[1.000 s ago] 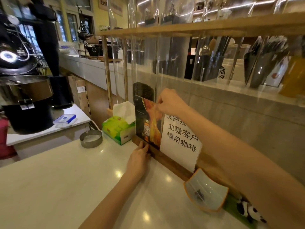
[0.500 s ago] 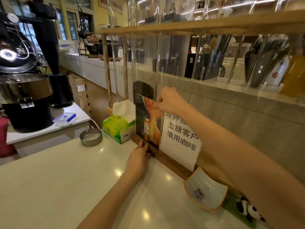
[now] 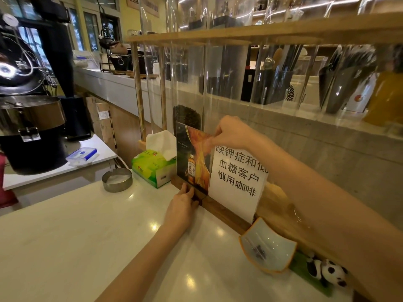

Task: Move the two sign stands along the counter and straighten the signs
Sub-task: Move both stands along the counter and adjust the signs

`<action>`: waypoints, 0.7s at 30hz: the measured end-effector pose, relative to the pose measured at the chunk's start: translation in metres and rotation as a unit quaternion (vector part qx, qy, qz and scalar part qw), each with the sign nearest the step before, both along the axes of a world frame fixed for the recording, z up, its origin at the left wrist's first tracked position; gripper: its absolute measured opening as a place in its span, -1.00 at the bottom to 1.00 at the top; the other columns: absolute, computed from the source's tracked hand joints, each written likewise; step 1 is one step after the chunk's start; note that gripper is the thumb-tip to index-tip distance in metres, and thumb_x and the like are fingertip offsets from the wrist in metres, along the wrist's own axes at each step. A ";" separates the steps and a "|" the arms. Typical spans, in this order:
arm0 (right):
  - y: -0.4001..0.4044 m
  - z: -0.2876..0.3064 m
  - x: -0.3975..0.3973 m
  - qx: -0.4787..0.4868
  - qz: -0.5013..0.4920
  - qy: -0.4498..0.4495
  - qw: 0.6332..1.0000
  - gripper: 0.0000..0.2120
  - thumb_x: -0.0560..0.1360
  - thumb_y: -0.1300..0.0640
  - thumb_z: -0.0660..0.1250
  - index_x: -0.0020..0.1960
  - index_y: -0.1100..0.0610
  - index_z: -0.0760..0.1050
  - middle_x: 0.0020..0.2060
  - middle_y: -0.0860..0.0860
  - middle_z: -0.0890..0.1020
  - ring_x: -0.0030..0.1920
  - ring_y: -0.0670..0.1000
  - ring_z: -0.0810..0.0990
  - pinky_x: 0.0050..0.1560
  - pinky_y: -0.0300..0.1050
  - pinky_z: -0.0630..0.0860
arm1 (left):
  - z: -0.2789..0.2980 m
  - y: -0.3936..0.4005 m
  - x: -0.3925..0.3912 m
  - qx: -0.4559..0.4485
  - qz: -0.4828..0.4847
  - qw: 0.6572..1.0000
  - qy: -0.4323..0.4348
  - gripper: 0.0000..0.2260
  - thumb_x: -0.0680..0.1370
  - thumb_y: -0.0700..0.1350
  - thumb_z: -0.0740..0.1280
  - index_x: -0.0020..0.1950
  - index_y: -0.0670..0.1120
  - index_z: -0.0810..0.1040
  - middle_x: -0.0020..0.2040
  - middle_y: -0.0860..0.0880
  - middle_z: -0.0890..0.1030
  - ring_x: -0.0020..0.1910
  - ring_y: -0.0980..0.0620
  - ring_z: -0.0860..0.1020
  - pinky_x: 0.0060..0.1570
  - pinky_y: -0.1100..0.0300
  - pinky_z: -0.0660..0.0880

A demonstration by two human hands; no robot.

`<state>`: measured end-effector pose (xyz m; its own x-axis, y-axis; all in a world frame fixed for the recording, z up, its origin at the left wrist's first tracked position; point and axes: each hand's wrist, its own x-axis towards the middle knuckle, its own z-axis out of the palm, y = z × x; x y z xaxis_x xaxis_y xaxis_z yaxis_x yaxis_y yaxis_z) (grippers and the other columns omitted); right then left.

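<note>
Two sign stands sit side by side on the white counter (image 3: 87, 236), against the glass partition. The left stand holds a dark picture sign with an orange bottle image (image 3: 193, 158) in a wooden base (image 3: 178, 183). The right stand holds a white paper sign with black characters (image 3: 236, 177) in a longer wooden base (image 3: 226, 212). My left hand (image 3: 183, 205) grips the picture sign's base at its right end. My right hand (image 3: 231, 132) pinches the top right corner of the picture sign. That sign stands close to upright.
A green tissue box (image 3: 152, 166) stands just left of the stands, a round metal dish (image 3: 117, 179) further left. A white curved dish with an orange rim (image 3: 268, 247) and a small panda toy (image 3: 327, 272) lie to the right. A black roaster (image 3: 30, 127) is at the left.
The picture sign stand has slid slightly left and its sign has been set more upright. Both hands have kept their hold.
</note>
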<state>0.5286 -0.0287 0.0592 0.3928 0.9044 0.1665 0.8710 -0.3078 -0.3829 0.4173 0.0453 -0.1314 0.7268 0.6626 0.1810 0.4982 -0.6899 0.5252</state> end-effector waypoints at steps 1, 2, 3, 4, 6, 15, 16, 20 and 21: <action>-0.006 0.000 0.000 -0.012 -0.008 -0.009 1.000 -0.67 0.34 0.04 0.44 -0.43 0.17 0.38 -0.52 -0.01 0.38 -0.51 -0.06 0.34 -0.49 -0.25 0.28 | 0.000 -0.002 0.000 0.003 -0.005 1.000 0.004 -0.59 0.53 -0.12 0.23 0.38 -0.06 0.30 0.51 -0.17 0.14 0.33 -0.14 0.41 0.35 0.08 0.36; -0.012 0.000 0.000 -0.021 -0.020 -0.020 0.999 -0.70 0.33 0.06 0.45 -0.39 0.21 0.42 -0.51 0.00 0.42 -0.47 -0.02 0.42 -0.46 -0.21 0.35 | 0.001 -0.004 -0.001 0.009 -0.011 1.000 0.006 -0.61 0.53 -0.12 0.23 0.36 -0.05 0.34 0.50 -0.19 0.17 0.32 -0.15 0.43 0.33 0.08 0.37; -0.017 0.000 0.001 -0.024 -0.030 -0.032 0.999 -0.74 0.33 0.10 0.46 -0.33 0.27 0.48 -0.47 0.05 0.50 -0.40 0.03 0.52 -0.39 -0.14 0.45 | 0.001 -0.008 -0.001 0.020 -0.018 1.000 0.007 -0.63 0.53 -0.11 0.23 0.34 -0.04 0.37 0.48 -0.21 0.22 0.28 -0.15 0.46 0.29 0.09 0.39; -0.021 -0.001 0.000 -0.021 -0.034 -0.039 0.998 -0.75 0.33 0.13 0.45 -0.26 0.33 0.52 -0.39 0.11 0.59 -0.30 0.11 0.61 -0.30 -0.06 0.55 | 0.003 -0.011 -0.001 0.035 -0.024 0.999 0.012 -0.66 0.53 -0.11 0.22 0.31 -0.04 0.40 0.45 -0.20 0.28 0.24 -0.15 0.48 0.24 0.08 0.41; -0.024 -0.005 0.000 0.003 -0.037 -0.042 0.998 -0.72 0.33 0.16 0.45 -0.15 0.40 0.57 -0.22 0.25 0.67 -0.17 0.21 0.66 -0.10 0.11 0.61 | 0.005 -0.018 -0.001 0.073 -0.021 0.997 0.024 -0.70 0.55 -0.12 0.18 0.28 -0.05 0.44 0.37 -0.17 0.39 0.19 -0.14 0.50 0.15 0.06 0.44; -0.025 -0.010 -0.003 0.044 -0.044 -0.040 0.997 -0.79 0.34 0.21 0.45 -0.17 0.37 0.57 -0.21 0.25 0.67 -0.20 0.16 0.66 -0.14 0.05 0.61 | -0.001 -0.018 0.003 0.148 0.005 0.988 0.051 -0.74 0.56 -0.08 0.16 0.22 -0.01 0.48 0.24 -0.09 0.51 0.17 -0.08 0.48 0.07 0.07 0.45; -0.025 -0.010 -0.003 0.046 -0.043 -0.039 0.997 -0.79 0.34 0.21 0.45 -0.17 0.37 0.57 -0.20 0.25 0.67 -0.19 0.17 0.66 -0.15 0.04 0.60 | -0.002 -0.018 0.003 0.149 0.006 0.988 0.048 -0.73 0.56 -0.08 0.16 0.23 0.00 0.47 0.23 -0.09 0.51 0.16 -0.08 0.48 0.07 0.07 0.45; -0.025 -0.010 -0.003 0.040 -0.046 -0.044 0.997 -0.81 0.35 0.20 0.44 -0.17 0.34 0.55 -0.27 0.17 0.60 -0.24 0.13 0.61 -0.26 -0.07 0.55 | 0.001 -0.016 0.003 0.133 -0.011 0.989 0.058 -0.73 0.57 -0.07 0.13 0.23 -0.04 0.47 0.16 -0.10 0.52 0.17 -0.09 0.46 0.08 0.10 0.42; -0.025 -0.010 -0.004 0.033 -0.048 -0.052 0.997 -0.82 0.35 0.19 0.44 -0.21 0.31 0.54 -0.29 0.15 0.59 -0.25 0.12 0.61 -0.29 -0.06 0.55 | 0.005 -0.016 0.002 0.107 -0.024 0.992 0.064 -0.73 0.58 -0.06 0.12 0.22 -0.07 0.47 0.18 -0.13 0.51 0.20 -0.10 0.45 0.12 0.10 0.41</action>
<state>0.5246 -0.0535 0.0491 0.4535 0.8495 0.2696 0.8754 -0.3678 -0.3136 0.4196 0.0289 -0.1268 0.7826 0.5831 0.2182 0.5155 -0.8034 0.2981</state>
